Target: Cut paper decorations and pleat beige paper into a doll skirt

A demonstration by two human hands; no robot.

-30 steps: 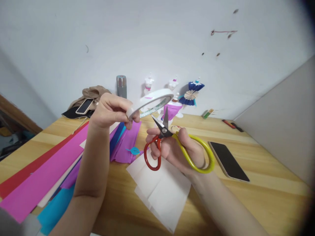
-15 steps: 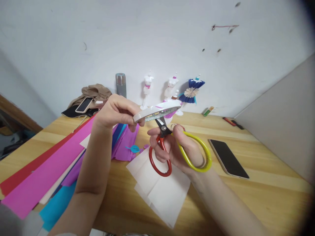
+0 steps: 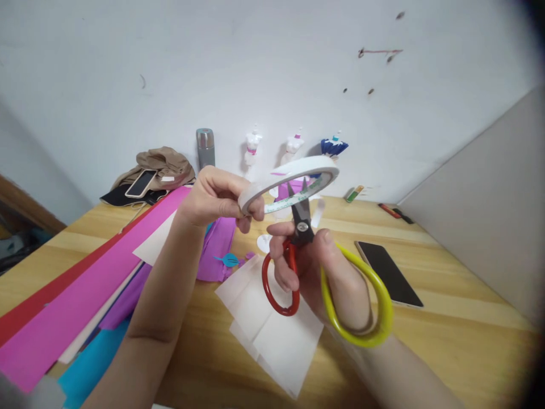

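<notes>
My left hand [image 3: 215, 196] pinches the near rim of a white tape roll [image 3: 293, 173] and holds it up over the wooden table [image 3: 447, 335]. My right hand [image 3: 327, 270] grips scissors [image 3: 304, 258] with one red loop and one yellow loop. The black blades point up into the ring of the roll, close to its inner edge. A short strip of white tape hangs from the roll beside the blades. Below both hands lie white paper sheets [image 3: 272, 329].
Long pink, red, purple and blue paper sheets [image 3: 80, 301] cover the left of the table. A black phone [image 3: 387, 272] lies at right. At the back stand a grey flask [image 3: 205, 147], small white figurines [image 3: 252, 145], a beige cloth with another phone [image 3: 142, 182], and a marker [image 3: 389, 210].
The scissors have risen and turned upright, with blades now inside the tape ring. The tape roll tilted up and shifted right. My right hand came nearer the camera.
</notes>
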